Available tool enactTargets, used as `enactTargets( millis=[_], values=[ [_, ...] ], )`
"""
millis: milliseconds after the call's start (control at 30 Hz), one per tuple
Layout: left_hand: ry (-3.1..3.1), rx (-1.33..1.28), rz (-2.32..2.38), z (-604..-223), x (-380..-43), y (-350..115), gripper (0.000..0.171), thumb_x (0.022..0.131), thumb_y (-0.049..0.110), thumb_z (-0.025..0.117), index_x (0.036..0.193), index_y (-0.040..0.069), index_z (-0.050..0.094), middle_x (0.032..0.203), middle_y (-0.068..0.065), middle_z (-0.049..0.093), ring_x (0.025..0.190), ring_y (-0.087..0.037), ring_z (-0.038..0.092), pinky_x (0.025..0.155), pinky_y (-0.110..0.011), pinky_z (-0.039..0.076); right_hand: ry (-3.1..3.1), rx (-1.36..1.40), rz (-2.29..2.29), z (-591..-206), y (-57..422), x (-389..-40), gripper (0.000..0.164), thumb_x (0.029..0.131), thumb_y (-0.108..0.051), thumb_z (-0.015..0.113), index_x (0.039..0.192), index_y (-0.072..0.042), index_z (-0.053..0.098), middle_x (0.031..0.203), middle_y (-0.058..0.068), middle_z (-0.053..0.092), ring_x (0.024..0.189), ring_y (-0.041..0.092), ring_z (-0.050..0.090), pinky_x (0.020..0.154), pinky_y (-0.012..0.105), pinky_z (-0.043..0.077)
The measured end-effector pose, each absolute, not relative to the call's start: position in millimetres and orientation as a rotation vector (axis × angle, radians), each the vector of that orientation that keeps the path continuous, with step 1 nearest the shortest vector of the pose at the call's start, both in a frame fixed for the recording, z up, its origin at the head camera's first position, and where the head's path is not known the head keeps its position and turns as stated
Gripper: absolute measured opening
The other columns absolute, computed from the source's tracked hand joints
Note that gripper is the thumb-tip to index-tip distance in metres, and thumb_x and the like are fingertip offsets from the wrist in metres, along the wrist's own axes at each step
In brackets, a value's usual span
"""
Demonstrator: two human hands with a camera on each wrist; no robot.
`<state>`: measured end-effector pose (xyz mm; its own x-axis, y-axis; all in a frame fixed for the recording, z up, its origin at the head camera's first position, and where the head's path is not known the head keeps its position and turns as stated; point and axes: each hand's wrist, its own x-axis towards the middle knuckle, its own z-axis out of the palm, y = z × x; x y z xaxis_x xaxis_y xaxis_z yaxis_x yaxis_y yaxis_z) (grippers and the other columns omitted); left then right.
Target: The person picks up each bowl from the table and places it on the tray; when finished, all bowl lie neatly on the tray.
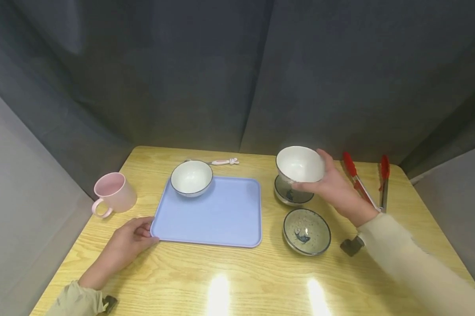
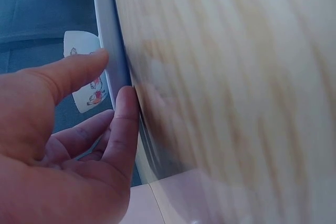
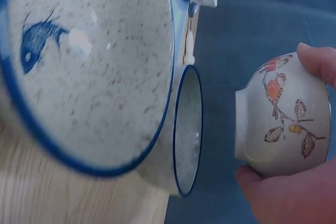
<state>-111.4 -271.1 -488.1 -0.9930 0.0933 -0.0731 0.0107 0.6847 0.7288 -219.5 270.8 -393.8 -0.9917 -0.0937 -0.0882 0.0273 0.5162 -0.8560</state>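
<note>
My right hand (image 1: 336,191) holds a white bowl (image 1: 300,164) up over the far speckled bowl (image 1: 294,196), thumb and fingers at opposite sides. A bird and leafy branch are painted on its outside, seen in the right wrist view. The near speckled bowl (image 1: 307,230), blue-rimmed with a blue fish inside, stands closer to me. At the near left corner of the blue tray (image 1: 209,219), my left hand (image 1: 130,239) pinches the rim between thumb and fingers. Another white bowl (image 1: 191,177) sits upright at the tray's far left corner.
Left of the tray stands a pink mug (image 1: 119,193), handle toward me. A utensil with a pink-and-white handle (image 1: 223,162) lies behind the tray, partly hidden by the bowl. Red-tipped tongs (image 1: 384,175) lie right of my right hand. Dark curtains (image 1: 182,87) hang behind the table.
</note>
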Motion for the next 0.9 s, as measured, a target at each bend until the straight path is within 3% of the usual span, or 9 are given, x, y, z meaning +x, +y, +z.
enactTargets(
  millis=[467, 700, 900],
  values=[
    [2.783, 0.090, 1.216, -489.1, -112.1, -271.5, 0.065, 0.094, 0.013, 0.092, 0.147, -0.010, 0.064, 0.122, -0.019, 0.074, 0.098, -0.012, 0.071, 0.081, -0.017, 0.063, 2.550, -0.094, -1.560, -390.6, 219.8, -225.5, 0.138, 0.085, -0.027, 0.098, 0.181, -0.020, -0.002, 0.181, 0.023, 0.028, 0.156, 0.043, 0.045, 0.127, 0.057, 0.045],
    [2.781, 0.085, 1.213, -488.2, -110.5, -271.0, 0.064, 0.094, 0.012, 0.091, 0.147, -0.010, 0.064, 0.121, -0.019, 0.074, 0.098, -0.012, 0.071, 0.080, -0.017, 0.063, 2.511, -0.112, -1.607, -391.9, 192.6, -230.5, 0.138, 0.084, -0.026, 0.099, 0.181, -0.017, 0.001, 0.181, 0.021, 0.029, 0.158, 0.042, 0.045, 0.134, 0.056, 0.040],
    [2.795, 0.088, 1.211, -487.3, -111.6, -271.5, 0.063, 0.093, 0.011, 0.091, 0.147, -0.010, 0.065, 0.120, -0.019, 0.075, 0.097, -0.011, 0.071, 0.080, -0.017, 0.063, 2.490, -0.111, -1.613, -395.1, 174.8, -234.6, 0.139, 0.083, -0.030, 0.101, 0.181, -0.021, 0.002, 0.180, 0.018, 0.033, 0.160, 0.040, 0.045, 0.136, 0.058, 0.035]
  ],
)
